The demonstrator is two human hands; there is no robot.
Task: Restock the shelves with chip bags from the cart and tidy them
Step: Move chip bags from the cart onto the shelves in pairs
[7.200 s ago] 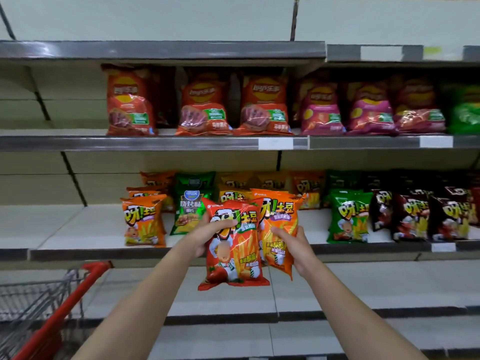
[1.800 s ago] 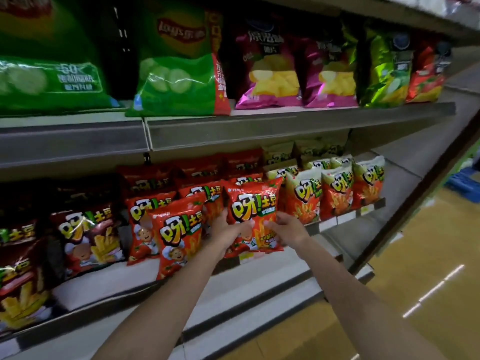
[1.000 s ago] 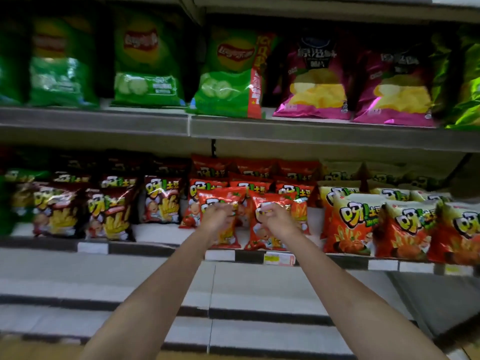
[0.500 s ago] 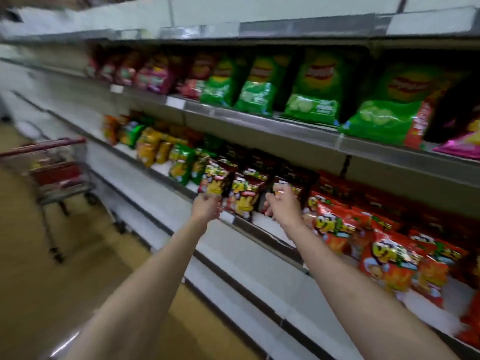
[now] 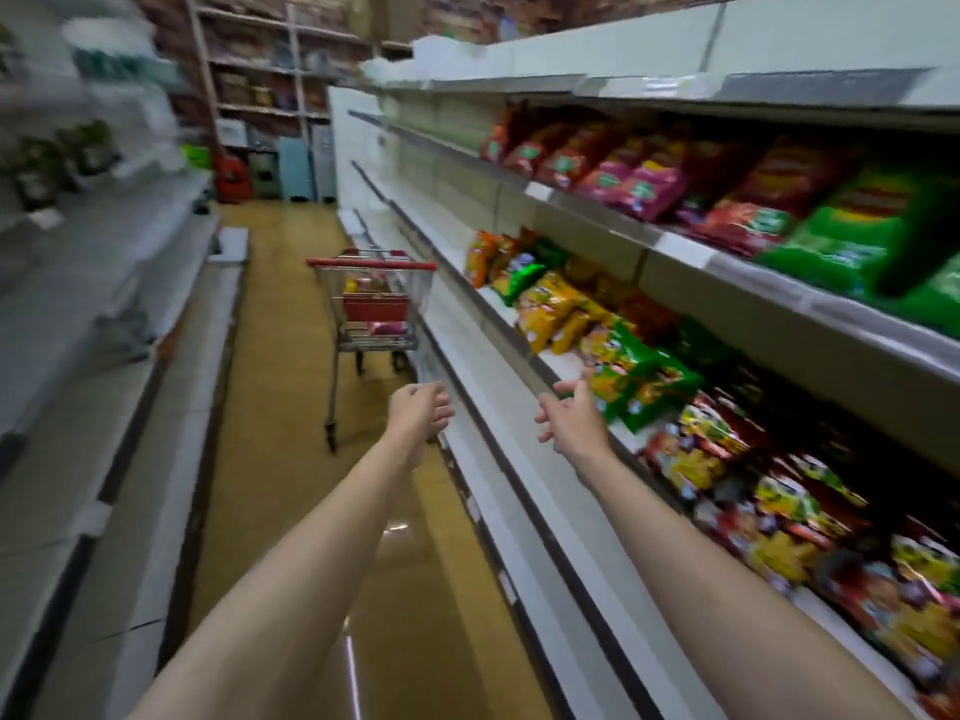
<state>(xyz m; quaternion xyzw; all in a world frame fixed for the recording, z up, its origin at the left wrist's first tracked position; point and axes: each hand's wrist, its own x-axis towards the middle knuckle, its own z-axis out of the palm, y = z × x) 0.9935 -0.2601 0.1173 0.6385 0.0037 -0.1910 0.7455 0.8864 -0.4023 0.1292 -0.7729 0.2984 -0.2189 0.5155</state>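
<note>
Left hand (image 5: 420, 412): empty, fingers loosely curled
Right hand (image 5: 571, 423): empty, fingers relaxed, beside chip bags (image 5: 639, 376)
Cart (image 5: 375, 309): ahead, seemingly holding bags

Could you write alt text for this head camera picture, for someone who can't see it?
Two bare arms reach forward down a shop aisle, the left hand and right hand both empty, towards a red-handled cart standing further along. Shelves on the right hold rows of colourful chip bags.
</note>
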